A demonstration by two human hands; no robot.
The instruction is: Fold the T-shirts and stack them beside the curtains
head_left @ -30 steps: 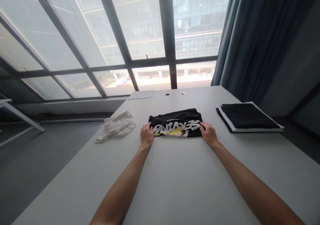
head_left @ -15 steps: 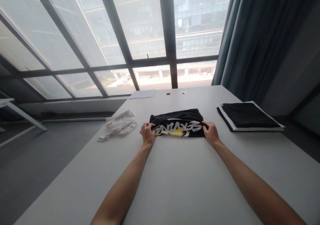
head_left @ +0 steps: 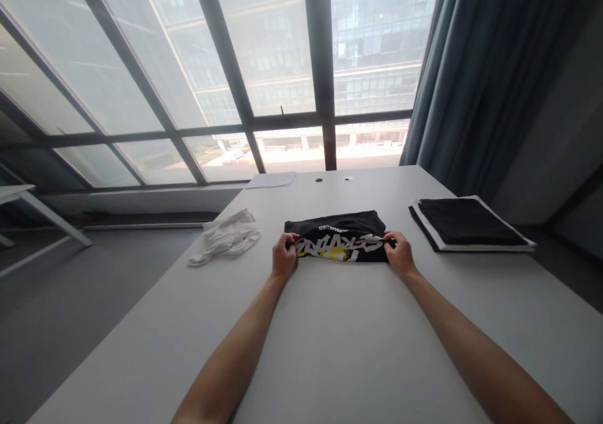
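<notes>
Garment (head_left: 336, 239), black, printed, lies on table (head_left: 348, 336); left hand (head_left: 284, 257) pinches its left end, right hand (head_left: 399, 254) its right; white cloth (head_left: 226, 238) crumpled at left; folded stack (head_left: 471, 223) at right.

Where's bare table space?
Free: table between left arm and right arm; between right arm and folded stack; behind shirt, towards holes. Crowded: shirt's ends, where left hand and right hand grip; white cloth near left edge.

Black garment (head_left: 336, 239), one, folded, white-and-yellow print — left hand (head_left: 284, 256) and right hand (head_left: 399, 253) gripping its two ends | white cloth (head_left: 226, 237), crumpled, at left | folded cloth stack (head_left: 471, 222), black atop white, at right | counter (head_left: 348, 342), white | pale sheet (head_left: 270, 180), far edge — window (head_left: 273, 47) beyond | curtain (head_left: 452, 85), blue-grey, far right
</notes>
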